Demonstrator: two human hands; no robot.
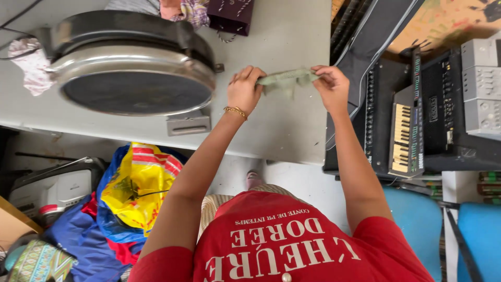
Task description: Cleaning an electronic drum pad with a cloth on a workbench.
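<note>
Both my hands hold a small pale green cloth (286, 80) stretched between them, just above a grey tabletop (292, 125). My left hand (244, 89), with a gold bracelet on the wrist, pinches the cloth's left end. My right hand (330, 83) pinches its right end. The cloth sags a little in the middle.
A large round metal pan with a dark lid (130, 68) stands on the table to the left. Black electronic gear with a small keyboard (409, 130) sits at the right. Colourful bags (130, 193) lie on the floor at the left, blue chairs (417, 219) at the right.
</note>
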